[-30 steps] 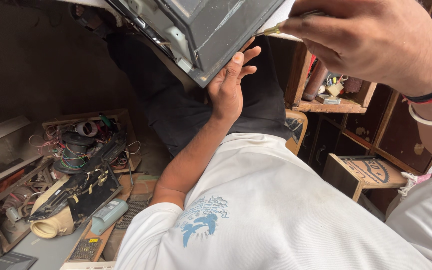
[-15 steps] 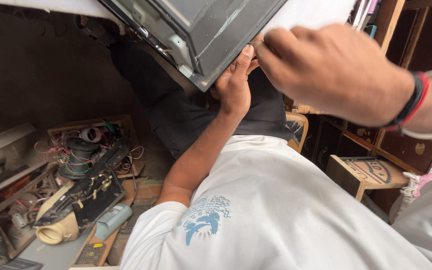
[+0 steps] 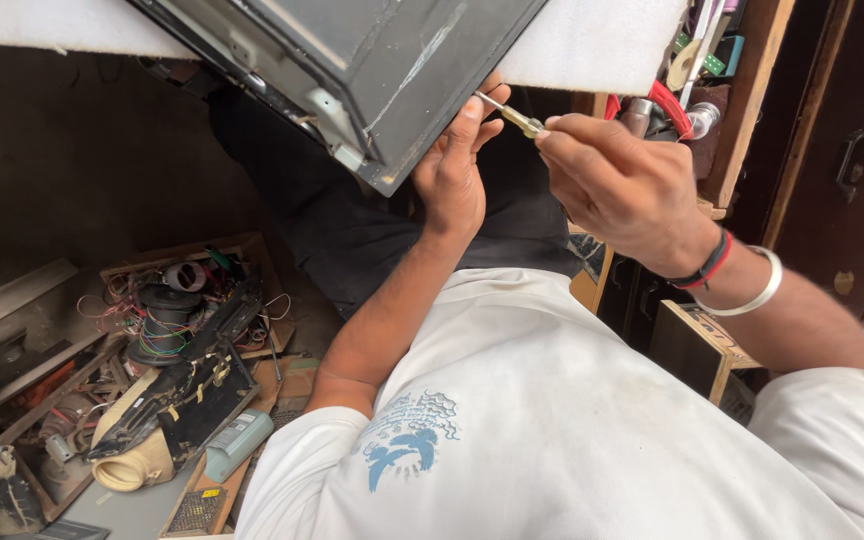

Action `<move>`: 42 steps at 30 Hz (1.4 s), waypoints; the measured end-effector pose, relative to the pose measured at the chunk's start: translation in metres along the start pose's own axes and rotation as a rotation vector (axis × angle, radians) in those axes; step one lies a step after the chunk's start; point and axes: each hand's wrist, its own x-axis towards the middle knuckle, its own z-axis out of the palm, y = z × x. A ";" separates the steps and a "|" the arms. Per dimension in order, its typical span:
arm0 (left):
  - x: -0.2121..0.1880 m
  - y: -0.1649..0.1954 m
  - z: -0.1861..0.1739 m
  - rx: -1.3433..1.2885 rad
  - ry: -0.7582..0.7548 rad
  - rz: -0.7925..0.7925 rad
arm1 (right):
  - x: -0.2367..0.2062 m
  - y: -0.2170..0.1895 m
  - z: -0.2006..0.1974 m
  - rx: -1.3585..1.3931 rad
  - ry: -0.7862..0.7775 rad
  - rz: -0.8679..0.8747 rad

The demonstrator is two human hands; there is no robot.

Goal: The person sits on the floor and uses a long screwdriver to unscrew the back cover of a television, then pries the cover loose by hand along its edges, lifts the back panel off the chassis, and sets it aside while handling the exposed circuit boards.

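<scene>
The person's right hand (image 3: 624,185) is pinching a small screwdriver (image 3: 510,114) with closed fingers, its tip pointing at the corner of the dark metal casing (image 3: 372,70) above. The left hand (image 3: 452,165) is supporting that corner from below, fingers curled against the edge. The tip could slip toward the left fingers, because they are lying just beside it.

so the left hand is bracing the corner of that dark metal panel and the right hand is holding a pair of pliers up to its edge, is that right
Not quite. In the head view the right hand holds a small screwdriver with a yellowish handle, not pliers, its thin shaft pointing at the panel's edge. The rest holds: the left hand braces the lower corner of the dark metal panel.
</scene>
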 end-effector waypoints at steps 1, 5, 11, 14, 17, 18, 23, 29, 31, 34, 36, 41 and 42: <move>0.000 -0.001 -0.001 0.000 0.011 0.002 | -0.003 0.002 0.000 0.021 0.008 0.042; -0.001 -0.005 -0.003 0.018 0.019 -0.019 | -0.009 0.026 -0.020 0.047 0.041 0.105; -0.002 -0.009 -0.003 0.031 0.040 -0.034 | 0.016 0.062 -0.044 -0.074 -0.060 -0.055; -0.002 -0.009 -0.003 0.044 0.032 -0.018 | 0.031 0.066 -0.051 -0.076 -0.114 -0.120; -0.003 -0.006 -0.001 0.065 0.001 0.002 | 0.041 0.065 -0.058 -0.097 -0.217 -0.090; -0.003 -0.005 -0.001 0.068 0.005 0.004 | 0.045 0.065 -0.059 -0.129 -0.239 -0.097; -0.002 0.003 0.010 0.014 -0.007 -0.074 | 0.059 0.069 -0.062 -0.149 -0.364 -0.107; 0.020 -0.016 0.041 -0.221 -0.013 -0.174 | 0.067 0.082 -0.056 0.096 -0.581 -0.060; 0.030 -0.028 0.048 -0.289 0.001 -0.152 | 0.066 0.087 -0.054 -0.206 -0.592 -0.190; 0.040 -0.045 0.054 -0.370 0.041 -0.102 | 0.065 0.087 -0.051 0.168 -0.541 -0.019; 0.044 -0.052 0.055 -0.398 0.046 -0.094 | 0.068 0.081 -0.051 0.421 -0.505 0.104; 0.043 -0.051 0.055 -0.411 -0.017 -0.048 | 0.087 0.054 -0.064 0.071 -0.800 0.297; 0.043 -0.049 0.054 -0.401 -0.008 -0.054 | 0.086 0.046 -0.065 -0.167 -0.588 0.007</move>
